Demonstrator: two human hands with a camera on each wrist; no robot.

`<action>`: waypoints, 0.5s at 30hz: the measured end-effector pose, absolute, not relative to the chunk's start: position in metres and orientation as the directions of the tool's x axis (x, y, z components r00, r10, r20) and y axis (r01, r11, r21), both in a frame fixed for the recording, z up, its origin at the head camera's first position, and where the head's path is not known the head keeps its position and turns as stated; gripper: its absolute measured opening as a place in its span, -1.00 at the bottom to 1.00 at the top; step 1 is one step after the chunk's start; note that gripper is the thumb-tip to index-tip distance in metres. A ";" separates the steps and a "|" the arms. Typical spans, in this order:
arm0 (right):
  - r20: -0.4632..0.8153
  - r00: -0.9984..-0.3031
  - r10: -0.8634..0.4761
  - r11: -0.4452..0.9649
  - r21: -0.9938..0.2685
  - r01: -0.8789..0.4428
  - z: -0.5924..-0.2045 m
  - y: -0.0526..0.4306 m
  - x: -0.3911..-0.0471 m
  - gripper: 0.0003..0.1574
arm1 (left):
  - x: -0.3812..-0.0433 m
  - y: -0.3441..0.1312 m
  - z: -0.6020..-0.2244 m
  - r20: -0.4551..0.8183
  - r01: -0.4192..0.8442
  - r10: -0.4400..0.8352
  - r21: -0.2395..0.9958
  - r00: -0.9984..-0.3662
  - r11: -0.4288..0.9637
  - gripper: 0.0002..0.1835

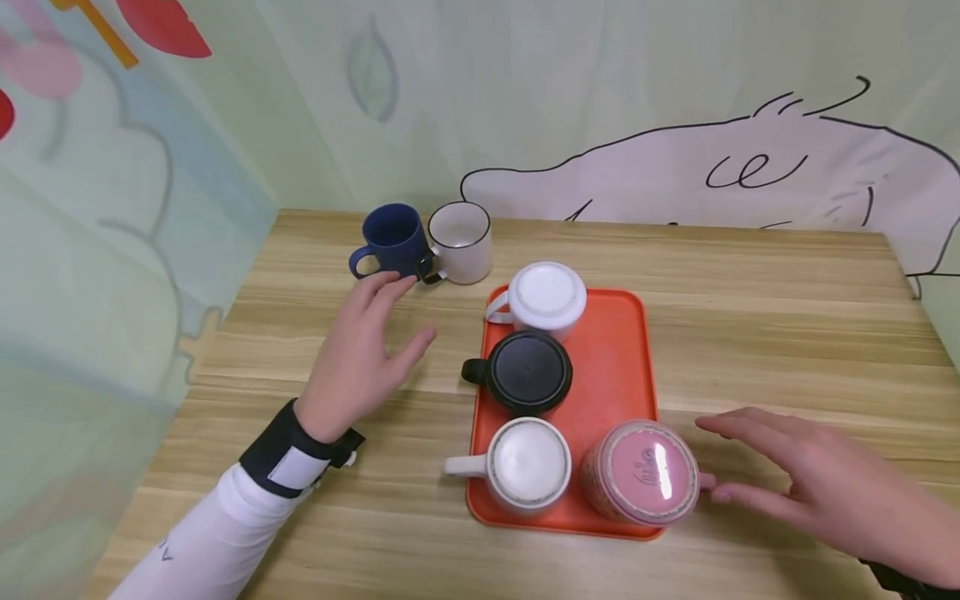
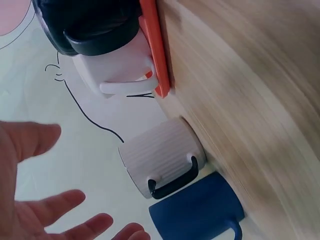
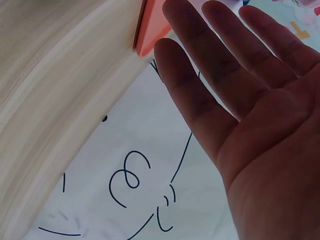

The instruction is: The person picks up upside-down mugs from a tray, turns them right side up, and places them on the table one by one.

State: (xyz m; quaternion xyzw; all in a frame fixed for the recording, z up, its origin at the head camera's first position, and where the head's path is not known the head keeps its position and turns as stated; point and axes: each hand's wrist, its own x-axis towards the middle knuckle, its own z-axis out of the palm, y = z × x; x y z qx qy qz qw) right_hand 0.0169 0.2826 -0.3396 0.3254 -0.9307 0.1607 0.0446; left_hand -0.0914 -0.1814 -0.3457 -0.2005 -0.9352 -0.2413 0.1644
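My left hand [image 1: 356, 358] hovers with spread fingers left of the tray, its fingertips just in front of a blue mug [image 1: 393, 237] and a white mug with a dark rim [image 1: 461, 246], both upright. On the right, my right hand [image 1: 813, 479] reaches beside a pink mug [image 1: 651, 471], fingers extended and thumb near its handle. That mug stands upside down on the orange tray [image 1: 611, 358]. Along the tray's left side, also bottoms up, stand a white mug [image 1: 547, 293], a black mug [image 1: 528, 372] and a second white mug [image 1: 528, 463], their handles pointing left.
The wooden table [image 1: 772, 333] carries everything. A curtain with printed drawings [image 1: 637, 92] rises along its back edge and left side. A black wrist strap [image 1: 288, 450] sits on the left forearm over a white sleeve [image 1: 213, 533].
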 end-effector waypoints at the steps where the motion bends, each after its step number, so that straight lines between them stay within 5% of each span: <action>1: 0.191 -0.780 -0.596 0.733 -0.267 -0.625 -0.340 0.282 0.017 -0.21 | -0.090 -0.183 -0.346 0.407 0.463 0.309 0.367 -0.860 0.807 -0.29; 15: 0.237 -0.755 -0.611 0.681 -0.328 -0.654 -0.356 0.272 0.020 -0.48 | -0.072 -0.198 -0.362 0.322 0.493 0.423 0.175 -0.847 0.853 -0.23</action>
